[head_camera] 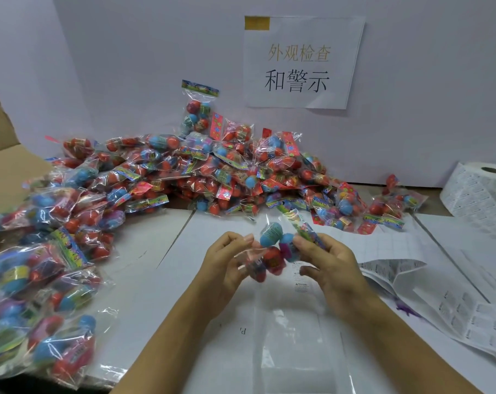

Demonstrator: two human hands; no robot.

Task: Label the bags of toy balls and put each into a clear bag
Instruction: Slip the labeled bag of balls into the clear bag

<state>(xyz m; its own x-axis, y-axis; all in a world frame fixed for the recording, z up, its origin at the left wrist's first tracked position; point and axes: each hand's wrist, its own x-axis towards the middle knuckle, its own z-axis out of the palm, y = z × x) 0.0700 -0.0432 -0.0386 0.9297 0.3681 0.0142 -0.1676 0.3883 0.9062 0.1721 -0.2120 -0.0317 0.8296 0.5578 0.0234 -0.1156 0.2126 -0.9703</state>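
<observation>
Both hands pinch one bag of balls (272, 253) between them, left hand (227, 263) on its bottom, right hand (326, 260) at its header; better keep it flat so a label sticks smooth.

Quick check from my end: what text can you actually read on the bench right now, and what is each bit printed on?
"外观检查" in gold: top line of the paper sign on the back wall.
"和警示" in black: the sign's second line.
"P," seen upside down: on the white sheet between the forearms.
Label roll, label strip, clear bag's warning print, toy ball bag headers: too small or blurred.
</observation>
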